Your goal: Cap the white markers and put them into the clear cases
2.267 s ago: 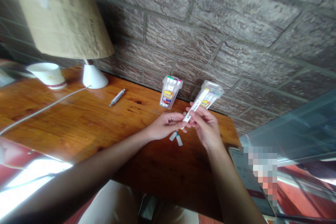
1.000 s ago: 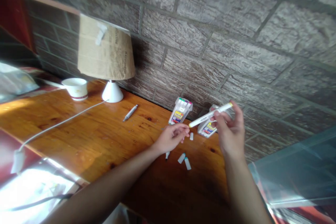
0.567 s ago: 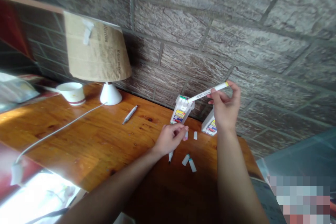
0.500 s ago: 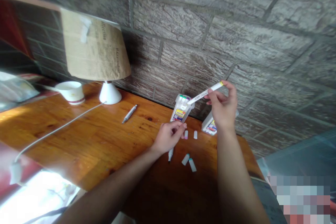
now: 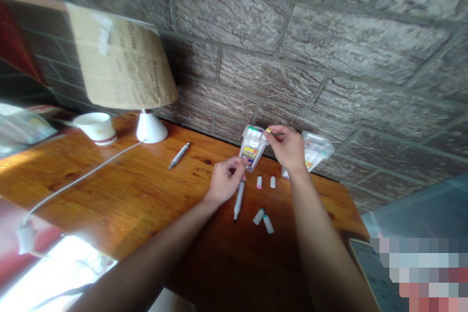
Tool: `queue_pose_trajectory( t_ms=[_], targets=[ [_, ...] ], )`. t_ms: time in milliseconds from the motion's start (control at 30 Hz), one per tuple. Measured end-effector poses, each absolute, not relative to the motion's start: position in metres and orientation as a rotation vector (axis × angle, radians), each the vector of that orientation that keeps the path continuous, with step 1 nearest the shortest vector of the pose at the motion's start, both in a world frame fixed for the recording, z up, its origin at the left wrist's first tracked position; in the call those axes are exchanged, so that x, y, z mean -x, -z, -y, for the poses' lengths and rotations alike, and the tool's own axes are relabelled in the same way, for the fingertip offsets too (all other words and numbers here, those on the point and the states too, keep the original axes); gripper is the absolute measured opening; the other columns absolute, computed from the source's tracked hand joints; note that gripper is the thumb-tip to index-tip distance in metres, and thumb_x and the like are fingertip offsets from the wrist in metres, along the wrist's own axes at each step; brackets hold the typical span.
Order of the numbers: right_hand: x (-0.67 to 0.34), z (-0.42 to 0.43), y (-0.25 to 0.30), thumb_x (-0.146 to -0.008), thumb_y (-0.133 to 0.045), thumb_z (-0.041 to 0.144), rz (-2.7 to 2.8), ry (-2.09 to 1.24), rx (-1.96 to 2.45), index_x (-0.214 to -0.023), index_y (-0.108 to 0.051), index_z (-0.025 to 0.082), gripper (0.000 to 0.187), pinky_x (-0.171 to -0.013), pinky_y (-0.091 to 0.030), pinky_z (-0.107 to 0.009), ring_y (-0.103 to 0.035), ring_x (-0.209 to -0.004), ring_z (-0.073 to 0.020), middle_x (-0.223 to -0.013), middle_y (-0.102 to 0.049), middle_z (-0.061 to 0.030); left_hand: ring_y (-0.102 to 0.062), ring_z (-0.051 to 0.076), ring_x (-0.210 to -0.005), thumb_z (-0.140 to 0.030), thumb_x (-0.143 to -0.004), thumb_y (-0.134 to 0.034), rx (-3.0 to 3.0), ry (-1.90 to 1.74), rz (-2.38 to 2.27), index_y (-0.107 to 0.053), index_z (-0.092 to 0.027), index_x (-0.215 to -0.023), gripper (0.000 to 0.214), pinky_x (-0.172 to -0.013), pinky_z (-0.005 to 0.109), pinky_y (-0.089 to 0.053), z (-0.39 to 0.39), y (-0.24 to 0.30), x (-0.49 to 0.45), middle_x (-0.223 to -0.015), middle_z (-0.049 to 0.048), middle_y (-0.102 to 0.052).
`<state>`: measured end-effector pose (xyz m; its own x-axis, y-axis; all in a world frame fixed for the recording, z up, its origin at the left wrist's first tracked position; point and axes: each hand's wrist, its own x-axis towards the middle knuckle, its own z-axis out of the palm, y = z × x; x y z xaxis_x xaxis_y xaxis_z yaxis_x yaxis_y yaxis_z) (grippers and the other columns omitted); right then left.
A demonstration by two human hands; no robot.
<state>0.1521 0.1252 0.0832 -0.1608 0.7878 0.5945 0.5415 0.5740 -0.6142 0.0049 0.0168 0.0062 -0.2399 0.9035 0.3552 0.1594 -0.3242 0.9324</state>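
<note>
My right hand (image 5: 288, 148) pinches the yellow end of a white marker (image 5: 268, 130). The marker is at the right side of the top of a clear plastic marker case (image 5: 254, 144), its lower part hidden by the case and my fingers. Green and purple marker ends show in that case. My left hand (image 5: 227, 179) is closed, its fingertips at the case's lower front; what they pinch, if anything, is hidden. Below this hand lies an uncapped marker (image 5: 239, 202). Loose caps lie to its right: one with pink (image 5: 259, 183), one white (image 5: 272, 182), two with teal (image 5: 259, 216).
A second clear case (image 5: 315, 148) stands behind my right hand, against the brick wall (image 5: 234, 24). Left on the wooden table (image 5: 197, 190) are another marker (image 5: 179, 155), a lamp (image 5: 151, 126) with its cord, and a white cup (image 5: 95, 128). A tablet-like device (image 5: 376, 268) sits lower right.
My right hand has moved left and down, bringing the marker from a slant above the case down to its top. The second case is now less covered.
</note>
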Motion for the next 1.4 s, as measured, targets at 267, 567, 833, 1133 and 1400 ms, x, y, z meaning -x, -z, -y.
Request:
queue_pose_trajectory(
  t_ms=[267,567,833,1133,1400],
  targets=[
    [-0.150,-0.126,-0.081,-0.084,-0.063,0.032,1.879,-0.316,1.099,-0.090,-0.077,0.020,0.020,-0.082,-0.053,-0.037,-0.067,-0.075,-0.0200,-0.091,-0.077,-0.0060,-0.061,0.014,-0.058,-0.042,-0.094,-0.050,-1.745,-1.499,-1.681,-0.072,-0.018,-0.086,0.034,-0.062,0.023,-0.046,-0.024,-0.009,0.026,-0.065,0.0014,-0.069],
    [-0.155,-0.079,-0.108,-0.090,-0.058,0.033,1.767,-0.280,0.936,-0.092,-0.073,0.020,0.020,-0.076,-0.051,-0.031,-0.064,-0.072,-0.0164,-0.087,-0.074,-0.0035,-0.051,0.045,-0.123,-0.045,-0.086,-0.058,-1.486,-0.819,-2.724,-0.062,-0.012,-0.126,0.052,-0.097,0.057,-0.042,-0.028,-0.017,0.086,-0.131,0.0260,-0.058],
    [-0.199,-0.013,-0.049,-0.090,-0.062,0.031,2.090,-0.404,1.052,-0.086,-0.073,0.021,0.016,-0.066,-0.048,-0.027,-0.064,-0.069,-0.0157,-0.079,-0.073,-0.0026,-0.068,0.030,-0.095,-0.056,-0.092,-0.041,-1.985,-0.448,-2.176,-0.072,-0.023,-0.079,0.047,-0.081,0.037,-0.049,-0.024,-0.021,0.043,-0.088,0.0096,-0.074],
    [-0.217,-0.008,-0.007,-0.079,-0.075,0.046,2.231,-0.612,1.069,-0.108,-0.069,0.022,0.037,-0.078,-0.052,-0.032,-0.067,-0.083,-0.0195,-0.106,-0.073,-0.0073,-0.063,0.021,-0.063,-0.073,-0.072,-0.059,-2.082,-0.388,-1.909,-0.069,-0.024,-0.060,0.051,-0.053,0.028,-0.034,-0.020,-0.011,0.020,-0.064,0.0039,-0.069],
    [-0.215,-0.003,0.004,-0.078,-0.077,0.042,2.345,-0.710,1.098,-0.108,-0.067,0.019,0.039,-0.071,-0.051,-0.030,-0.065,-0.076,-0.0171,-0.093,-0.073,-0.0055,-0.058,0.018,-0.054,-0.065,-0.073,-0.062,-2.096,-0.464,-1.819,-0.063,-0.023,-0.050,0.048,-0.049,0.028,-0.030,-0.018,-0.010,0.016,-0.053,0.0027,-0.062]
  ],
)
